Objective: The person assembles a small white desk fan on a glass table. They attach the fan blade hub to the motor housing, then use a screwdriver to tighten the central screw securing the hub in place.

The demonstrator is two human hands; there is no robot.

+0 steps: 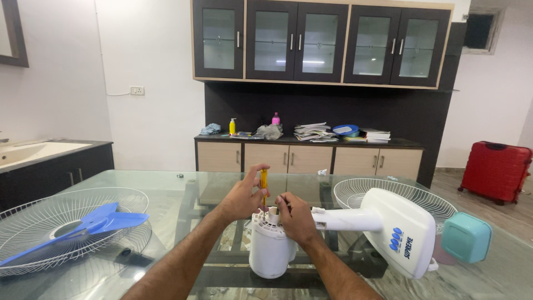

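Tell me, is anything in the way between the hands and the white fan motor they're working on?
Nothing visible is. The left hand holds a yellow screwdriver upright over the white fan motor, and the right hand already rests on the motor's top.

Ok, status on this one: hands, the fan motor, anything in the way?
Left hand grips yellow screwdriver, upright over white fan motor. Right hand steadies motor top. Nothing in the way; blue blades on grille, far left.
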